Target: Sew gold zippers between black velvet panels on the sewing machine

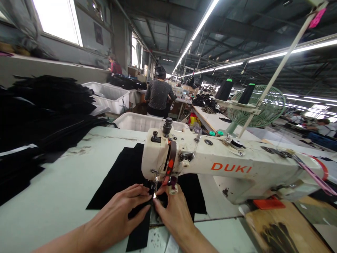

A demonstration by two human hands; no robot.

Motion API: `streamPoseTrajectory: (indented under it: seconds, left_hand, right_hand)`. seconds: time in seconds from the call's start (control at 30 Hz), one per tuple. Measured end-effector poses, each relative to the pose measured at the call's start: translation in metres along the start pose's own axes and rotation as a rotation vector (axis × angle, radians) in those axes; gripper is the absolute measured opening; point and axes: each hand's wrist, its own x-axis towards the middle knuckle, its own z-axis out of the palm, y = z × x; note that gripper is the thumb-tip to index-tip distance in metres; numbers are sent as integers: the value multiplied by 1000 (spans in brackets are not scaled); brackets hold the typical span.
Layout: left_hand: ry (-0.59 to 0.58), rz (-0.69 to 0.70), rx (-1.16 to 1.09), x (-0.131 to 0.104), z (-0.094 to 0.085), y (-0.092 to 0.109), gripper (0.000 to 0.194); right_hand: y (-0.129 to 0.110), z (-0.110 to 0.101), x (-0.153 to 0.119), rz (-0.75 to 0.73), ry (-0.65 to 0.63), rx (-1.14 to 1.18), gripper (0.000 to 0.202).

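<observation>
Black fabric (116,179) lies under the head of a white sewing machine (195,154), with a narrow part reaching toward the table's front edge. My left hand (123,207) rests on it just left of the needle area, fingers stretched out and thumb apart. On the other side, my right hand (176,207) is close to the presser foot (154,188), thumb and forefinger apart. Its other fingers are partly hidden by the machine head. Under the right hand the fabric is mostly covered, so its edge by the needle cannot be made out.
Tall stacks of black fabric (47,102) stand at the left on the pale green table (52,196). Behind the machine are white bins (142,121) and a seated person (159,93). Thread cones (224,90) and a green fan (271,105) rise at the right, above a wooden tray (284,218).
</observation>
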Motion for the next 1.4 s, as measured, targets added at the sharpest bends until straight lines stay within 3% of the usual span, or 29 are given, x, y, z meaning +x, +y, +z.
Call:
streamPoseTrajectory:
  seconds: [0.13, 0.33, 0.47, 0.7, 0.9, 1.1, 1.23, 1.4]
  left_hand:
    - [10, -64, -70, 2, 5, -1, 20]
    - [53, -14, -86, 0, 12, -9, 22]
    - [43, -14, -113, -2, 14, -12, 23]
    - [20, -190, -164, 0, 16, -10, 24]
    - [-56, -277, -172, 3, 22, -18, 15]
    - [-171, -358, -187, 14, 10, -21, 15]
    - [-194, -369, -199, 16, 8, -17, 22]
    - [-210, -375, -168, 17, 10, -19, 12]
  right_hand:
    - [1, 1, 1, -1, -5, -36, 18]
    - [6, 1, 2, -19, -3, 1, 33]
    - [6, 2, 1, -15, 29, 36, 23]
    - [12, 1, 2, -2, 3, 62, 18]
    - [12, -5, 4, 22, -63, 86, 22]
    - [4, -10, 9, 55, -120, 105, 16]
    - [-1, -16, 12, 65, -133, 131, 17]
    - [-1, -21, 13, 53, -148, 174, 19]
